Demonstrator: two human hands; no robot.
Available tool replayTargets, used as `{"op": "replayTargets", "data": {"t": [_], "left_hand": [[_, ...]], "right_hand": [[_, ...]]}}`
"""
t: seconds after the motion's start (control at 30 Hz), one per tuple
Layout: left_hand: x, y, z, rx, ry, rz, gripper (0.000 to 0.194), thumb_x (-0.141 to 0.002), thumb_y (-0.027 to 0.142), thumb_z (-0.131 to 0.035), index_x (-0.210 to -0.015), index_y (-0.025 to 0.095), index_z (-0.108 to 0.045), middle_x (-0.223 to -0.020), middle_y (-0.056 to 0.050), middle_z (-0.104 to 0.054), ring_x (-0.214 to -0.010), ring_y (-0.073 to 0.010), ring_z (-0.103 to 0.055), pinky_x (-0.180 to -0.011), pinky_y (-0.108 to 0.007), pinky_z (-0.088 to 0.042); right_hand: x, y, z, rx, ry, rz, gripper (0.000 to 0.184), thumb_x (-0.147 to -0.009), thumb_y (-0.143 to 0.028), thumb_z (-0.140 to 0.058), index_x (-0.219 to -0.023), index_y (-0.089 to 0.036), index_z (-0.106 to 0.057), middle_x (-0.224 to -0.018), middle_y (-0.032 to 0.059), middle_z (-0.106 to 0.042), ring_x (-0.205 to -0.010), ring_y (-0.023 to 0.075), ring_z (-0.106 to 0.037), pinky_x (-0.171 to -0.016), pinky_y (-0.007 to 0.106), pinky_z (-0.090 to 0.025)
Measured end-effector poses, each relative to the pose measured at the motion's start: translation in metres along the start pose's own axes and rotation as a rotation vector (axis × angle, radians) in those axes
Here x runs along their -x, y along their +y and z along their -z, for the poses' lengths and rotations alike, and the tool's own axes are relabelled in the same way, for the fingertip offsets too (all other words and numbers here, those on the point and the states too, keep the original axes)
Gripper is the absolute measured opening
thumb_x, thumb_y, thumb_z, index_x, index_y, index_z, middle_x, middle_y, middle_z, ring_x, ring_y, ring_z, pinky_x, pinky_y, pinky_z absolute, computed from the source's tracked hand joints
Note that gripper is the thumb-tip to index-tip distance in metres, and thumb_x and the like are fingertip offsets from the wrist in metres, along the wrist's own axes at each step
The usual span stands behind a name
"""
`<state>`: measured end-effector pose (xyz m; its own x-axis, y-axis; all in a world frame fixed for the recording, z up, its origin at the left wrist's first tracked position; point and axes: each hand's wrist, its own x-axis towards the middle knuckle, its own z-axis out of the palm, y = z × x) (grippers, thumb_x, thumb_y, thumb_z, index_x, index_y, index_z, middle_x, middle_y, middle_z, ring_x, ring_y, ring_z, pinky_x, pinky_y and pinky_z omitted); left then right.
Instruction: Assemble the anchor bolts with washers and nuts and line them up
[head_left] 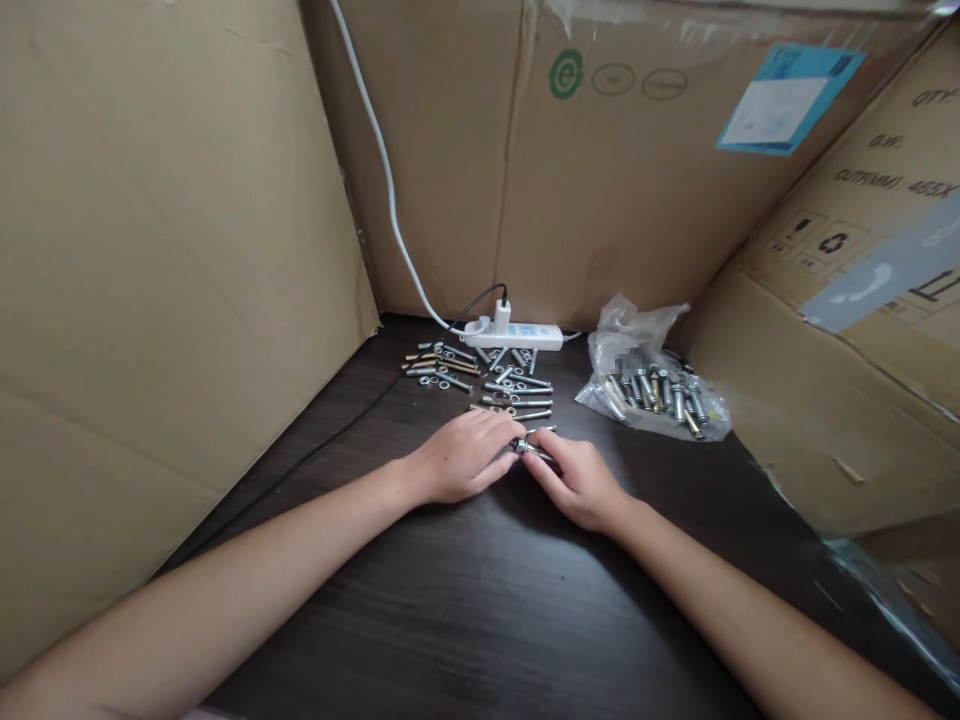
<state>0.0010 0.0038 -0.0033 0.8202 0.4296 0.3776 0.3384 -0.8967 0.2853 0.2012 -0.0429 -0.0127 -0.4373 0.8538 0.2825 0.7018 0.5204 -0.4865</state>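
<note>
Between my two hands, just above the dark table, is an expansion bolt (523, 447) with a nut and washer at its left end. My left hand (466, 455) pinches that end, fingertips closed around it. My right hand (583, 482) grips the shaft, which points right and partly disappears behind the thumb and fingers. Beyond my hands lie several loose metal bolts and sleeves (527, 402) in rows. Farther left is another group of bolts, washers and nuts (442, 365), some of them brass-coloured.
A clear plastic bag (637, 385) of assembled bolts lies at the right. Behind the loose parts sits a white power strip (544, 337) with a charger (502, 318). A black cable (300, 462) crosses the table's left side. Large cardboard boxes (450, 180) wall in the table (450, 610).
</note>
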Motion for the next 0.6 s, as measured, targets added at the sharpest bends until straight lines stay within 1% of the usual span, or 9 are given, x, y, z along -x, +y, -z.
{"op": "replayTargets", "data": {"t": [0.1,0.17,0.3,0.4,0.47,0.53,0.6], "left_hand": [[-0.0003,-0.0009,-0.0011,0.009,0.002,0.018,0.018,-0.094,0.025,-0.040,-0.107,0.015,-0.049,-0.104,-0.008,-0.058,-0.093,-0.0204,-0.054,-0.084,-0.035,-0.042],[-0.0008,-0.0015,-0.0016,0.001,-0.008,0.025,0.019,-0.095,0.027,-0.039,-0.106,0.016,-0.049,-0.103,-0.008,-0.058,-0.092,-0.0205,-0.053,-0.084,-0.035,-0.042],[-0.0020,-0.0018,-0.0009,-0.032,-0.060,0.021,0.021,-0.096,0.028,-0.035,-0.098,0.016,-0.052,-0.095,-0.007,-0.057,-0.086,-0.0194,-0.052,-0.079,-0.033,-0.042],[-0.0021,-0.0002,0.0006,-0.042,-0.062,0.012,0.023,-0.097,0.028,-0.033,-0.094,0.016,-0.052,-0.092,-0.006,-0.057,-0.084,-0.0189,-0.052,-0.079,-0.033,-0.041],[-0.0018,0.0016,0.0016,-0.040,-0.049,0.007,0.021,-0.095,0.029,-0.036,-0.097,0.015,-0.052,-0.094,-0.006,-0.057,-0.085,-0.0191,-0.051,-0.079,-0.033,-0.041],[-0.0015,0.0031,0.0021,-0.042,-0.039,-0.007,0.020,-0.092,0.030,-0.043,-0.103,0.015,-0.050,-0.097,-0.007,-0.056,-0.088,-0.0198,-0.051,-0.080,-0.033,-0.041],[-0.0017,0.0035,0.0017,-0.078,-0.043,-0.039,0.019,-0.090,0.028,-0.047,-0.102,0.014,-0.050,-0.098,-0.007,-0.057,-0.088,-0.0201,-0.052,-0.080,-0.033,-0.041]], "right_hand": [[0.0004,0.0013,-0.0007,-0.010,0.000,-0.018,0.021,-0.093,-0.034,-0.042,-0.101,-0.019,-0.055,-0.077,0.0031,-0.066,-0.064,0.0164,-0.059,-0.063,0.024,-0.041],[0.0008,0.0030,-0.0019,-0.019,0.006,-0.011,0.021,-0.093,-0.034,-0.044,-0.103,-0.020,-0.055,-0.080,0.0032,-0.067,-0.064,0.0160,-0.060,-0.063,0.024,-0.041],[0.0010,0.0057,-0.0038,-0.025,0.019,0.015,0.019,-0.092,-0.031,-0.043,-0.097,-0.020,-0.058,-0.076,0.0027,-0.066,-0.062,0.0148,-0.059,-0.061,0.023,-0.040],[0.0010,0.0066,-0.0037,-0.030,0.020,0.029,0.018,-0.091,-0.031,-0.045,-0.094,-0.019,-0.058,-0.072,0.0020,-0.065,-0.059,0.0141,-0.057,-0.058,0.023,-0.038],[0.0015,0.0063,-0.0033,-0.042,0.017,0.028,0.018,-0.090,-0.031,-0.046,-0.097,-0.019,-0.058,-0.072,0.0018,-0.065,-0.059,0.0142,-0.057,-0.058,0.023,-0.039],[0.0022,0.0045,-0.0034,-0.065,0.018,0.015,0.017,-0.090,-0.030,-0.047,-0.099,-0.020,-0.057,-0.075,0.0018,-0.066,-0.061,0.0146,-0.058,-0.060,0.024,-0.040],[0.0026,0.0006,-0.0049,-0.093,0.030,-0.015,0.014,-0.090,-0.029,-0.046,-0.093,-0.020,-0.056,-0.076,0.0017,-0.066,-0.063,0.0148,-0.059,-0.062,0.024,-0.041]]}}
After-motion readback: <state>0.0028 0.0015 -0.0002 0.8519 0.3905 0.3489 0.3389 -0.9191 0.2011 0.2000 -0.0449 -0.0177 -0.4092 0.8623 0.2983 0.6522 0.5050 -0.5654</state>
